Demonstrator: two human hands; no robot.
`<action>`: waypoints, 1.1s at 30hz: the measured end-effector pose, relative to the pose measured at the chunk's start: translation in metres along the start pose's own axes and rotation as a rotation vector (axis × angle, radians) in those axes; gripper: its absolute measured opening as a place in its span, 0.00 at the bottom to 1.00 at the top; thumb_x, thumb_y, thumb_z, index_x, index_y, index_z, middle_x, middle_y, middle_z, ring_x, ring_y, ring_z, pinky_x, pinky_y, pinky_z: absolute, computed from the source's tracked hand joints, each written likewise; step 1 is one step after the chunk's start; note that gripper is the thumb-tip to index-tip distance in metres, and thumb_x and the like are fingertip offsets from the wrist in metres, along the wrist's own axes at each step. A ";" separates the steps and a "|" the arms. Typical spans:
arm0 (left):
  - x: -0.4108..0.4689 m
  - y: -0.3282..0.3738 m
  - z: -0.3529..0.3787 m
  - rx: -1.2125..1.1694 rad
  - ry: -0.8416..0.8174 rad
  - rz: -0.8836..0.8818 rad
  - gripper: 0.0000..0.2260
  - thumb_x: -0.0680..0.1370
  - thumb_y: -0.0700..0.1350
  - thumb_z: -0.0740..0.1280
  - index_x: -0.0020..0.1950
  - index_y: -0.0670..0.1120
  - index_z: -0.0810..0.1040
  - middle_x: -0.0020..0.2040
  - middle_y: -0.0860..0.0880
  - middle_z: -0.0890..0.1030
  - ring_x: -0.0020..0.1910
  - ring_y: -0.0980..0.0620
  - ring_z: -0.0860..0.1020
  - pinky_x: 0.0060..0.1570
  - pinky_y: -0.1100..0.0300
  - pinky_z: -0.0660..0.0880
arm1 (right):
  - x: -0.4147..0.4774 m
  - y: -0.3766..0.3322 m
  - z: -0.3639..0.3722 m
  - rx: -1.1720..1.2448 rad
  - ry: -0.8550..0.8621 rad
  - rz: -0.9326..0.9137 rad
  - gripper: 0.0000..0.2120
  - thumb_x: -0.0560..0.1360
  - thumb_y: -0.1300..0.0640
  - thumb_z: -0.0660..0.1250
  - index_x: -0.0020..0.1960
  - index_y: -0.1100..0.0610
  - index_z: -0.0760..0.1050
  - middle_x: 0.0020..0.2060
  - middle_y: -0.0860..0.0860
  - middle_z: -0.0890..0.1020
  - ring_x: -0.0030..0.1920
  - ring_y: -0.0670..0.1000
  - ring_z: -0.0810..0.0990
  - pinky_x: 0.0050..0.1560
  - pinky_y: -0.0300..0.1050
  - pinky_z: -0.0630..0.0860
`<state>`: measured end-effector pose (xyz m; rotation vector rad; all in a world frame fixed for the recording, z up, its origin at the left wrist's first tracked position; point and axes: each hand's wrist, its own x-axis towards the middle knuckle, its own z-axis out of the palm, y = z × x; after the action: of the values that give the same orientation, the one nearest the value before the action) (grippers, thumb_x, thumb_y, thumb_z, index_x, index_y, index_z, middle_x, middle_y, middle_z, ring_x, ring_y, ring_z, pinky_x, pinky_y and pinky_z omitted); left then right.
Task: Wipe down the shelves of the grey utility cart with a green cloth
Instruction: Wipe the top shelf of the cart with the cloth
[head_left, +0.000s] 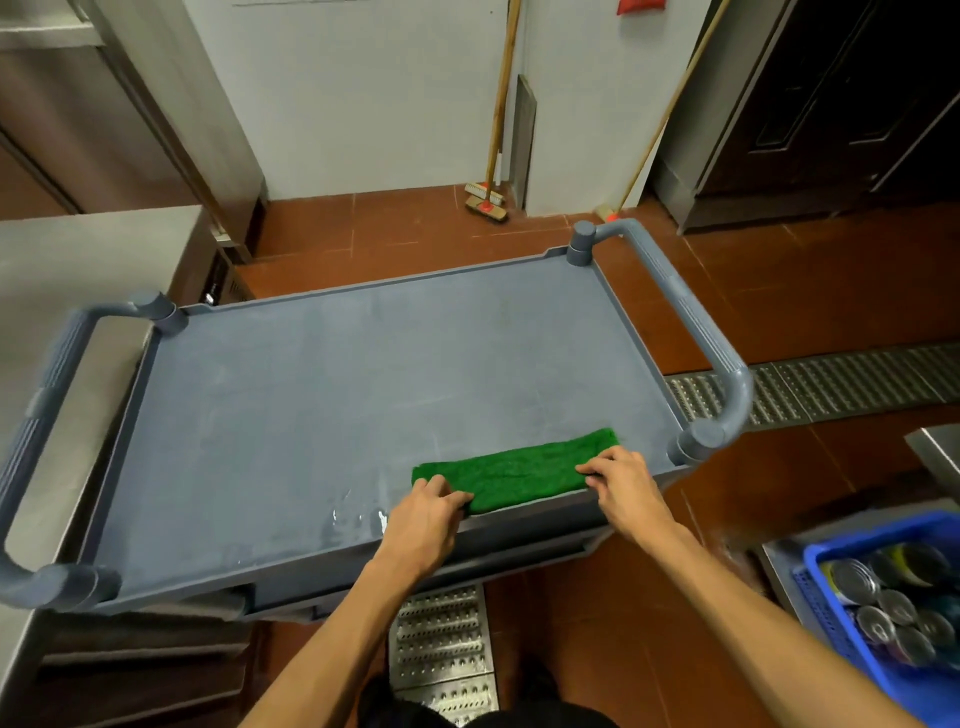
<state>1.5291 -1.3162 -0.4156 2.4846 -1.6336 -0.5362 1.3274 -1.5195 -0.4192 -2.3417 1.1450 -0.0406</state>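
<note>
Green cloth (511, 475) lies folded in a long strip on the top shelf (363, 374) of the grey utility cart (693, 325), lower right of centre, along the near rim. The left hand (428, 514) pinches its left end, and the right hand (626, 483) pinches its right end, fingers curled. A blue crate (818, 587) of cans (878, 621) sits at lower right.

Red-brown floor tiles (779, 291) run to a pale wall (363, 104), crossed by a metal drain grate (857, 379). A broom (486, 203) leans there (bristles down). A steel table (78, 260) stands left, a dark door (857, 104) right.
</note>
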 end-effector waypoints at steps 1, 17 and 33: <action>0.001 -0.003 0.001 -0.013 0.007 0.018 0.16 0.83 0.47 0.58 0.71 0.51 0.74 0.57 0.48 0.75 0.55 0.47 0.72 0.47 0.53 0.74 | -0.001 -0.003 0.003 -0.004 0.031 0.011 0.11 0.79 0.60 0.64 0.57 0.55 0.82 0.53 0.52 0.78 0.59 0.53 0.72 0.61 0.48 0.72; 0.003 -0.029 -0.002 -0.083 -0.028 0.127 0.18 0.83 0.41 0.58 0.72 0.50 0.72 0.58 0.45 0.74 0.54 0.45 0.72 0.49 0.53 0.72 | -0.007 -0.026 0.020 -0.008 0.127 0.124 0.11 0.77 0.65 0.66 0.57 0.61 0.83 0.54 0.60 0.80 0.60 0.62 0.74 0.60 0.43 0.65; -0.024 -0.061 -0.007 -0.114 -0.014 0.086 0.17 0.83 0.42 0.58 0.71 0.51 0.73 0.58 0.46 0.74 0.54 0.46 0.71 0.51 0.49 0.75 | -0.018 -0.060 0.036 0.009 0.105 0.115 0.10 0.78 0.63 0.66 0.57 0.60 0.83 0.56 0.60 0.79 0.61 0.61 0.73 0.60 0.41 0.64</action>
<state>1.5762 -1.2697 -0.4211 2.3234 -1.6567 -0.6185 1.3682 -1.4597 -0.4184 -2.2852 1.3255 -0.1283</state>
